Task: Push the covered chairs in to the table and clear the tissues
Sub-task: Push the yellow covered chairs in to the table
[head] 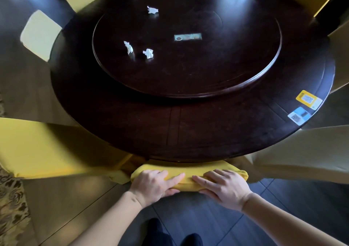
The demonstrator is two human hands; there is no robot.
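Note:
Right in front of me a yellow-covered chair [188, 168] stands with its back against the near edge of the round dark table [132, 117]. My left hand [153, 184] and my right hand [222, 187] both grip the top of its backrest, fingers over the top and thumbs on the near side. Three crumpled white tissues lie on the turntable [207, 72]: one far [152, 10], one left [128, 47], one beside it [148, 53].
More covered chairs ring the table: yellow at near left [37, 147], pale at near right [306, 157], others at the left [40, 34] and back. A card [188, 37] lies on the turntable; two stickers [309, 99] [299, 115] sit at the table's right edge. My feet show below.

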